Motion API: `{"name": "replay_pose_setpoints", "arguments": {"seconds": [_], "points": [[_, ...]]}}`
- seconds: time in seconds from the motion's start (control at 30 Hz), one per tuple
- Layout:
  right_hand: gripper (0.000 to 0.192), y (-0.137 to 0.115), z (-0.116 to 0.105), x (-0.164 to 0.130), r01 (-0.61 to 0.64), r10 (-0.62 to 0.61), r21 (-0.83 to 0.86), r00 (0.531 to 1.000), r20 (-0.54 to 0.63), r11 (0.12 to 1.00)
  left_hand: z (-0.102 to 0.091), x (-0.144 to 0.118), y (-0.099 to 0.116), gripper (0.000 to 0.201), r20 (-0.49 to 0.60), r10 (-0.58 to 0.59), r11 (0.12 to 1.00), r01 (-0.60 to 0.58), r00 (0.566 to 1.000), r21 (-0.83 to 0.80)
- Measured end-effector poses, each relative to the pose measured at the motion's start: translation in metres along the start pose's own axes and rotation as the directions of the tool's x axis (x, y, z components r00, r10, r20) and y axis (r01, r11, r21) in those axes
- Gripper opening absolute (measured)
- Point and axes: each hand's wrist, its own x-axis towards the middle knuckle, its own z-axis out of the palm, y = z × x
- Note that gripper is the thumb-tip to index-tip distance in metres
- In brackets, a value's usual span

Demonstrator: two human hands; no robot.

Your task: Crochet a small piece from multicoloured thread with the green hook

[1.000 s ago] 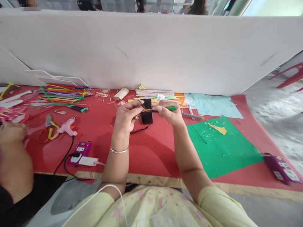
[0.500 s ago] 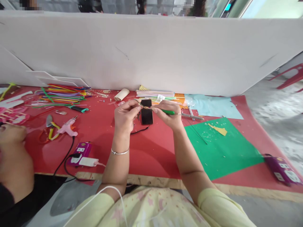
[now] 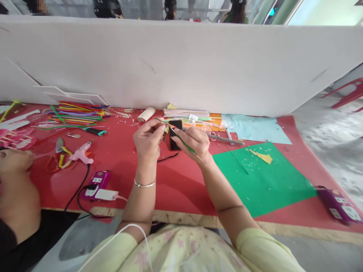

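My left hand [image 3: 148, 140], fingers closed in a pinch, holds a thin dark strand [image 3: 161, 121] that passes above its fingertips. Small orange and yellow bits show where the strand meets the tool, too small to name. My right hand [image 3: 195, 142] is closed round a slim green-handled tool [image 3: 188, 148] with thin metal ends, tilted down to the right, its upper tip meeting the strand. Below and behind the fingers lies a black phone [image 3: 176, 140], partly covered by my right hand. A short black cable [image 3: 169, 156] rests near it.
Left on the red table are a pink glue gun [image 3: 81, 152], pliers [image 3: 62, 153], colourful pipe cleaners [image 3: 76, 115] and a purple power strip [image 3: 98, 181]. A green sheet [image 3: 272, 185] and grey rod [image 3: 227, 140] lie right. A white board [image 3: 181, 68] stands behind. A co-worker's arm [image 3: 17, 185] is at left.
My right hand has turned, so the green-handled tool now slants down to the right across the fingers instead of lying nearly level. The left hand has shifted slightly left.
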Motion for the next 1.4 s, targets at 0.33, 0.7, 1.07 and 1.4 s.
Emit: {"name": "replay_pose_setpoints", "arguments": {"seconds": [0.33, 0.7, 1.07, 1.4], "points": [[0.022, -0.013, 0.012, -0.002, -0.376, 0.409, 0.359, 0.912, -0.020, 0.854, 0.001, 0.001, 0.001, 0.027, 0.014, -0.016, 0.997, 0.017, 1.000, -0.070], [0.023, -0.015, 0.010, 0.004, -0.541, 0.580, 0.465, 0.811, 0.070, 0.701, 0.002, 0.000, 0.000, 0.028, -0.017, 0.009, 1.000, -0.009, 1.000, 0.002], [0.027, -0.014, 0.006, 0.011, -0.572, 0.635, 0.513, 0.770, 0.065, 0.640, 0.003, -0.003, 0.004, 0.025, 0.022, -0.056, 0.998, 0.056, 0.998, -0.010], [0.029, -0.011, 0.005, 0.012, -0.577, 0.640, 0.537, 0.764, 0.088, 0.615, 0.004, -0.003, 0.005, 0.026, 0.023, -0.061, 0.998, 0.061, 0.998, -0.024]]}}
